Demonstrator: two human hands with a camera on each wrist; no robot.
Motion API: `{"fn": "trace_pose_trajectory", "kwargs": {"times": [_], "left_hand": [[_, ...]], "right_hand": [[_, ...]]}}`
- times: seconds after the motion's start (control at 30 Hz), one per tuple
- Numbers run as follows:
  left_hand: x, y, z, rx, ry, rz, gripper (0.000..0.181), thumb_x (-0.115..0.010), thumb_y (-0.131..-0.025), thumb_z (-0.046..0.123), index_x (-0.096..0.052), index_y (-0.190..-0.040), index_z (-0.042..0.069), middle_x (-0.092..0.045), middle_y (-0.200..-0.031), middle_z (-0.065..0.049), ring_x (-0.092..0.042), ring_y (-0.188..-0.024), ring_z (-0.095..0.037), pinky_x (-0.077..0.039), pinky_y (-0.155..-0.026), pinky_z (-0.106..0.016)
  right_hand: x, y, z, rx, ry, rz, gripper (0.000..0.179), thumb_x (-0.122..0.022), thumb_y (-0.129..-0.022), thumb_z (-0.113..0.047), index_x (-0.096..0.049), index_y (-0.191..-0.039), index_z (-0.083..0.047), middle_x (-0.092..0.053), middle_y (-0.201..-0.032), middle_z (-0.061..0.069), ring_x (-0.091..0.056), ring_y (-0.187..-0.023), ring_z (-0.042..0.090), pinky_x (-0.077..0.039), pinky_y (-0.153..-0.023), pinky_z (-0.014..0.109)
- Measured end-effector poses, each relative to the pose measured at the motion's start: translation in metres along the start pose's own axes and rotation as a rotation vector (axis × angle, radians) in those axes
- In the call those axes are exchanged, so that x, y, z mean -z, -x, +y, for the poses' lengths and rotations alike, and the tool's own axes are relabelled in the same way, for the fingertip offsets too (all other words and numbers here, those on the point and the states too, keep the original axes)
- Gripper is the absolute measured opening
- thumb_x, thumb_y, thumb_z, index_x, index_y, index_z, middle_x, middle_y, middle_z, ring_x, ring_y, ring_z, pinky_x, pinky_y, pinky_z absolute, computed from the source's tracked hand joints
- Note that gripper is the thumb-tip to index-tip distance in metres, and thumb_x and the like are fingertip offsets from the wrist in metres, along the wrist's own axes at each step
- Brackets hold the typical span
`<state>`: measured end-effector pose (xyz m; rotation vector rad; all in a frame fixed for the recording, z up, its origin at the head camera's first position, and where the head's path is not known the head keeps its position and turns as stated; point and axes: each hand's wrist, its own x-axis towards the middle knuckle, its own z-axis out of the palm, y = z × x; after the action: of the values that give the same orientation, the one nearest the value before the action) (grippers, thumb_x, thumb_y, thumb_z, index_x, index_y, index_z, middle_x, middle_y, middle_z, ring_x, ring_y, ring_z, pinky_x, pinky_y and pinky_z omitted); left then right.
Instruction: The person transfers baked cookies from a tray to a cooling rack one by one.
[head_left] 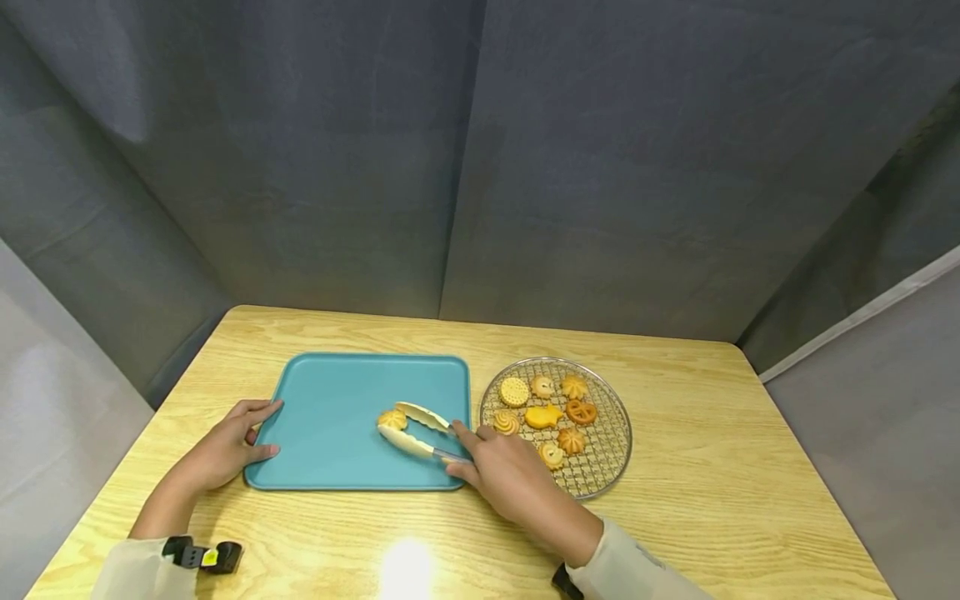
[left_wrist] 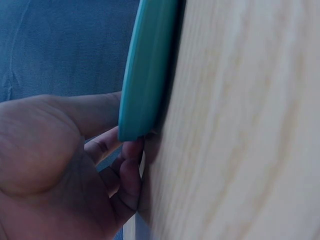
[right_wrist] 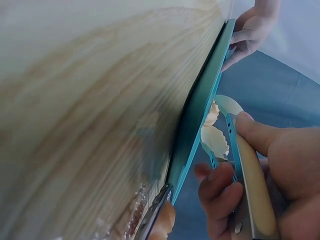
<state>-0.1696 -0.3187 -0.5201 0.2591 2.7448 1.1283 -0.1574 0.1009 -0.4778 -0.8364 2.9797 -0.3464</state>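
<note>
A blue tray (head_left: 337, 417) lies on the table, and my left hand (head_left: 225, 446) holds its left edge. In the left wrist view the thumb (left_wrist: 97, 112) reaches over the rim of the tray (left_wrist: 145, 70), with the other fingers bent below it. My right hand (head_left: 510, 475) grips a pair of tongs (head_left: 408, 440) with cream scalloped tips. Between those tips, over the right half of the tray, is a swirled golden cookie (head_left: 392, 419); whether it touches the tray cannot be told. The right wrist view shows fingers and thumb around the tong handle (right_wrist: 255, 187).
Right of the tray stands a round wire rack (head_left: 611, 450) holding several cookies, among them a pretzel-shaped one (head_left: 581, 412), a yellow fish-shaped one (head_left: 543, 417) and a round dotted one (head_left: 513, 392). The right forearm passes over the rack's near edge. Grey curtains (head_left: 600, 167) hang behind the wooden table (head_left: 712, 467).
</note>
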Motion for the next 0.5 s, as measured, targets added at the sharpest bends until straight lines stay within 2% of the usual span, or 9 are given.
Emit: {"fn": "trace_pose_trajectory", "kwargs": {"times": [0.33, 0.5], "left_hand": [[0.0, -0.001, 0.002, 0.005, 0.001, 0.002, 0.074, -0.072, -0.095, 0.004, -0.034, -0.157, -0.009, -0.035, -0.149, -0.029, -0.04, -0.088, -0.023, -0.037, -0.07, -0.028], [0.0, -0.001, 0.001, 0.002, -0.014, 0.015, 0.074, -0.072, -0.095, 0.007, -0.034, -0.156, -0.009, -0.036, -0.148, -0.029, -0.04, -0.088, -0.022, -0.036, -0.069, -0.028]], "right_hand": [[0.003, 0.014, 0.005, 0.012, -0.015, 0.039, 0.063, -0.064, -0.1, -0.048, -0.055, -0.151, -0.011, -0.067, -0.131, 0.02, -0.073, -0.101, 0.034, -0.058, -0.079, 0.048], [0.004, 0.021, 0.009, -0.02, -0.015, 0.039, 0.063, -0.065, -0.099, -0.048, -0.056, -0.15, -0.013, -0.066, -0.134, 0.022, -0.072, -0.101, 0.038, -0.059, -0.08, 0.05]]}}
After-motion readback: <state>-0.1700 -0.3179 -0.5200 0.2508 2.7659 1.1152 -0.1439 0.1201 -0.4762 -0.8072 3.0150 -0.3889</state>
